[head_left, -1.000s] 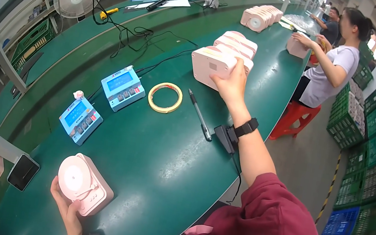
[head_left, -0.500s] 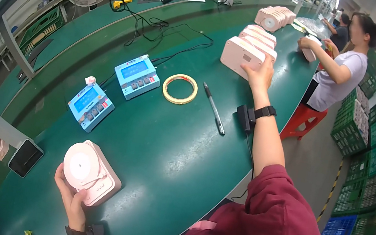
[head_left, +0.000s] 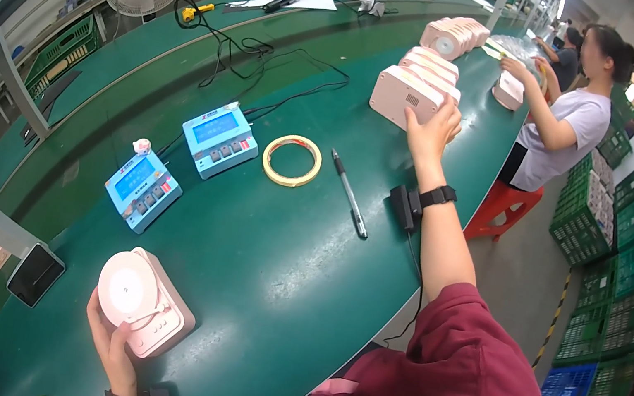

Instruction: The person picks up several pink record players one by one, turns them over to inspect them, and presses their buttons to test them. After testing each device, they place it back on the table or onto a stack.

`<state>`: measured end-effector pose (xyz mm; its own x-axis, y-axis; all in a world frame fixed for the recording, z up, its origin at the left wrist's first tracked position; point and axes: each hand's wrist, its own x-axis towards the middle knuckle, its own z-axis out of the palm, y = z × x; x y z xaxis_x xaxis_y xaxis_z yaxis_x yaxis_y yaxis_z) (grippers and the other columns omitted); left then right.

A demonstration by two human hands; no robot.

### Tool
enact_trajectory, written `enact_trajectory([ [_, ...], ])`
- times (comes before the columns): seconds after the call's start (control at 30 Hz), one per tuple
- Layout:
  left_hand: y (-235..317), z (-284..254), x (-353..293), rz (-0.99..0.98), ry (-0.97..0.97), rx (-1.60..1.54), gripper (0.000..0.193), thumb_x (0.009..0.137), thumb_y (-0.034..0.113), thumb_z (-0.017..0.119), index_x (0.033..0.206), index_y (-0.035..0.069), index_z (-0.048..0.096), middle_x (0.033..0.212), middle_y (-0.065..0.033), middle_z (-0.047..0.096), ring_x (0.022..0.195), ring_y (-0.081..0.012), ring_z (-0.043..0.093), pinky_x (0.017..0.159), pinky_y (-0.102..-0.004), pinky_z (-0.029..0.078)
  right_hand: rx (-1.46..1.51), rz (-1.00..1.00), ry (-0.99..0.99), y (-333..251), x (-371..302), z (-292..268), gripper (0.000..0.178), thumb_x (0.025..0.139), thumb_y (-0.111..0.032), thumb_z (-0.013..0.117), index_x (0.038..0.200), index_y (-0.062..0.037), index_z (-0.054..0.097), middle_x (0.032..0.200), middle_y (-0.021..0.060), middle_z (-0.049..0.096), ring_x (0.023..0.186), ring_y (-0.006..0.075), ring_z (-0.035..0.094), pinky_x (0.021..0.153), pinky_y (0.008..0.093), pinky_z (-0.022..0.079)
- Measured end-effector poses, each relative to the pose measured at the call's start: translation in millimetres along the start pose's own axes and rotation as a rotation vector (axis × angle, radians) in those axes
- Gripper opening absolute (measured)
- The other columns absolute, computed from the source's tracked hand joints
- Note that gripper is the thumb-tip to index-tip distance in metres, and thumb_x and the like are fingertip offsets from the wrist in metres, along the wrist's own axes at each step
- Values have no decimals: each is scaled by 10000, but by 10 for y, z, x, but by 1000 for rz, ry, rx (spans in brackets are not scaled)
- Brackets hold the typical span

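Pink player (head_left: 147,304) clamped in the left grip (head_left: 110,344); the right grip (head_left: 431,136) spreads apart against the nearest upright box (head_left: 397,96)!

The widest bare stretch of tabletop (head_left: 264,265) runs from the pink turntable-shaped player (head_left: 162,311) across to the pen (head_left: 349,193), open toward the near edge. On its far side, two blue display boxes (head_left: 219,141) stand as upright obstacles, with only a narrow gap between them. The tape roll (head_left: 287,183) and pen lie flat, low enough to pass over. Ahead of the right grip (head_left: 432,130), a row of pink players (head_left: 401,96) blocks the way. A cord (head_left: 421,287) hangs alongside the right forearm.
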<state>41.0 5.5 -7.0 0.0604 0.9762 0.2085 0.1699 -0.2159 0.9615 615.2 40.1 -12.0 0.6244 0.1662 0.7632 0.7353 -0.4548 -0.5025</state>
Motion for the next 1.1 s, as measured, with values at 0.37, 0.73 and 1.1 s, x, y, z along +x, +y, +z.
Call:
enact_trajectory([
  [0.37, -36, -23, 14, -104, 102, -19, 185, 963, 193, 506, 841, 56, 486, 731, 34, 452, 654, -32, 387, 591, -202, 300, 652, -669, -125, -1296, -546, -679, 523, 690, -137, 775, 1149, -56, 539, 1216, 136, 502, 1125, 334, 456, 960, 434, 351],
  [0.73, 84, 85, -161, -129, 9, -272, 223, 937, 197, 531, 756, 70, 500, 609, 63, 419, 539, -26, 366, 500, -188, 267, 1140, -1312, -933, -2270, -1862, -1722, 739, 653, -282, 769, 1296, -98, 456, 1407, 216, 367, 1275, 379, 387, 1015, 501, 320],
  [1.1, 189, 215, -288, -79, -375, -335, 528, 824, 394, 641, 1113, -11, 464, 536, 42, 409, 459, -41, 347, 430, -197, 240, 701, -1044, -980, -2560, -2076, -1566, 755, 625, -166, 721, 1311, -49, 428, 1346, 258, 404, 1263, 433, 392, 966, 500, 355],
])
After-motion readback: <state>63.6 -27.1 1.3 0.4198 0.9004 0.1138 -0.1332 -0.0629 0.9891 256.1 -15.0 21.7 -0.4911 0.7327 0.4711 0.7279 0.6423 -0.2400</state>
